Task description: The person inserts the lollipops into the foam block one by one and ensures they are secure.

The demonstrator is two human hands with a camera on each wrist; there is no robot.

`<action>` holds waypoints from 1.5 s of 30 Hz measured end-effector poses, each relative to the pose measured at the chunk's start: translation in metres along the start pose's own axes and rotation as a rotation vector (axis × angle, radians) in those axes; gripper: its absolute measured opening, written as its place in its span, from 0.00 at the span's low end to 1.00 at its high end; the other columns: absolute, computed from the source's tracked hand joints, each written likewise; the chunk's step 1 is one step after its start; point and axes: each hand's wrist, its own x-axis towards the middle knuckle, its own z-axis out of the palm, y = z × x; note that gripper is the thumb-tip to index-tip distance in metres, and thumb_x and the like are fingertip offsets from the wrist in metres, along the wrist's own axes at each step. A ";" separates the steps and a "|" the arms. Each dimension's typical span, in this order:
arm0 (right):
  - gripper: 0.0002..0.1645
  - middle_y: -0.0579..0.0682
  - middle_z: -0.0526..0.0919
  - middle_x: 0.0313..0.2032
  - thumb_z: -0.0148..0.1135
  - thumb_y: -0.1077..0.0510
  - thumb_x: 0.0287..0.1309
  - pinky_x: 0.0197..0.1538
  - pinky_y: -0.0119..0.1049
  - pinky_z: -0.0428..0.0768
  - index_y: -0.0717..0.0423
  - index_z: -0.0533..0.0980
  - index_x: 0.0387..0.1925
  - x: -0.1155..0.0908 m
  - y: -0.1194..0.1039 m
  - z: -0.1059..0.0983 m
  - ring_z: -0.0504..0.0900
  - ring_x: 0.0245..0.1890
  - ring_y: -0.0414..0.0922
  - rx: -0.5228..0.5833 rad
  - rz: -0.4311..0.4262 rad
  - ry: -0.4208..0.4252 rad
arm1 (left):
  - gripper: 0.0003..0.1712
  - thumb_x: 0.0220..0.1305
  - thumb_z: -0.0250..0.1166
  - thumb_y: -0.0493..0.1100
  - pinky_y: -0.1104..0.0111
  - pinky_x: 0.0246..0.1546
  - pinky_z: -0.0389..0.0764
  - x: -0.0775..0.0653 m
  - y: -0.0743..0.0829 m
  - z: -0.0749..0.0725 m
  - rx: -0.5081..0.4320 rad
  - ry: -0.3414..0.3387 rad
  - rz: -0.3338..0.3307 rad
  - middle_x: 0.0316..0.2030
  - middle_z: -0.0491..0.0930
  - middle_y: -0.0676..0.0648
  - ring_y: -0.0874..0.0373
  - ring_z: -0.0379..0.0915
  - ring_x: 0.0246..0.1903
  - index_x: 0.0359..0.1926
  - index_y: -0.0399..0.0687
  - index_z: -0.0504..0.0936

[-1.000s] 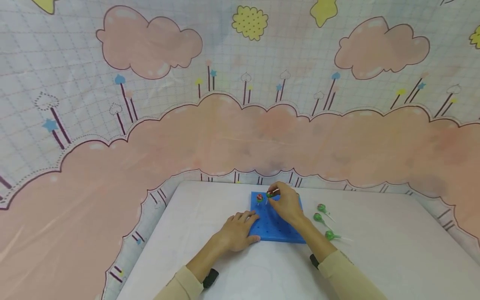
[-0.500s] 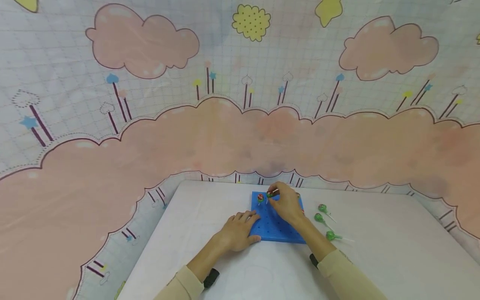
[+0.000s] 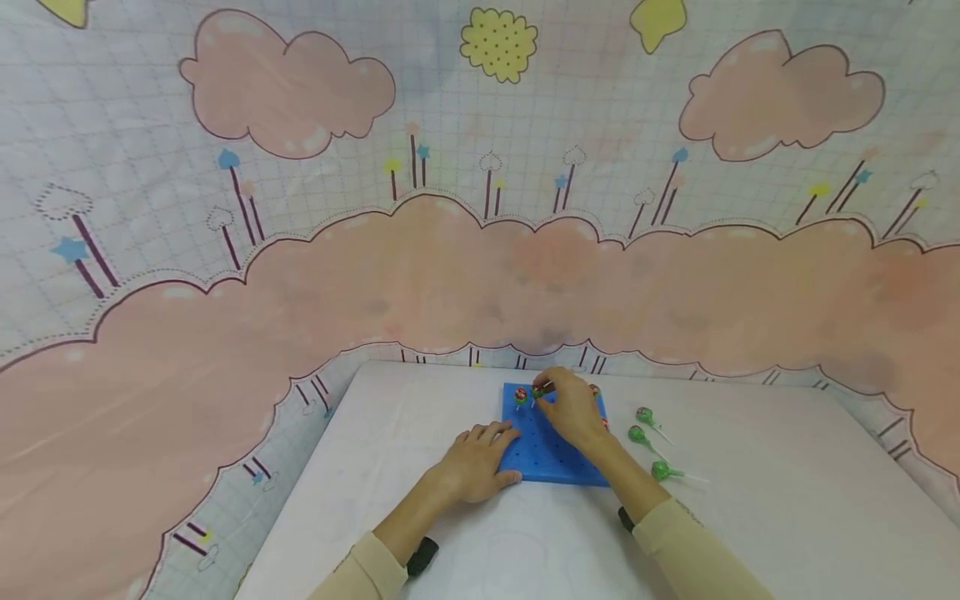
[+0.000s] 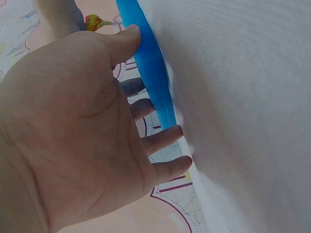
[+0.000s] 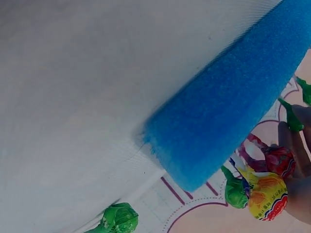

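Note:
A blue foam board (image 3: 536, 458) with rows of small holes lies on the white table. My left hand (image 3: 474, 464) rests against its left side, fingers spread; the left wrist view shows thumb and fingertips along the board's edge (image 4: 153, 73). Over the far left part of the board, my right hand (image 3: 572, 410) pinches a green-and-red lollipop (image 3: 537, 392), its white stick pointing down. Whether the stick sits in a hole is too small to tell. Left of it another lollipop (image 3: 521, 395) stands upright in the board. My right hand partly hides more lollipops at the board's right side.
Three loose green-wrapped lollipops lie right of the board, the nearest one (image 3: 660, 471) sideways. The right wrist view shows a yellow lollipop (image 5: 268, 194) and a red one (image 5: 279, 160) standing on the board. A cloud-patterned cloth (image 3: 450, 283) hangs behind the table (image 3: 787, 492).
My right hand has sunk very slightly with the pinched lollipop. The left hand stays in place against the board. The head view has shifted a little.

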 end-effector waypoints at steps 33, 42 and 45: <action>0.12 0.59 0.87 0.49 0.70 0.55 0.68 0.52 0.57 0.85 0.56 0.85 0.49 -0.049 0.029 -0.088 0.84 0.50 0.59 -0.099 0.176 0.044 | 0.41 0.75 0.57 0.67 0.45 0.72 0.66 -0.015 -0.010 0.005 -0.010 0.018 0.054 0.78 0.61 0.45 0.41 0.61 0.74 0.80 0.54 0.63; 0.15 0.59 0.87 0.48 0.71 0.55 0.66 0.52 0.57 0.83 0.60 0.85 0.49 -0.063 0.049 -0.099 0.84 0.49 0.59 -0.119 0.294 -0.092 | 0.41 0.75 0.58 0.66 0.45 0.72 0.66 -0.014 -0.009 0.005 -0.018 0.019 0.049 0.78 0.62 0.45 0.41 0.61 0.74 0.79 0.52 0.63; 0.16 0.59 0.88 0.46 0.72 0.55 0.65 0.51 0.56 0.83 0.61 0.84 0.50 -0.067 0.052 -0.102 0.84 0.46 0.57 -0.112 0.324 -0.136 | 0.41 0.75 0.58 0.66 0.45 0.72 0.66 -0.015 -0.008 0.004 -0.020 0.017 0.050 0.78 0.62 0.45 0.41 0.61 0.74 0.79 0.52 0.63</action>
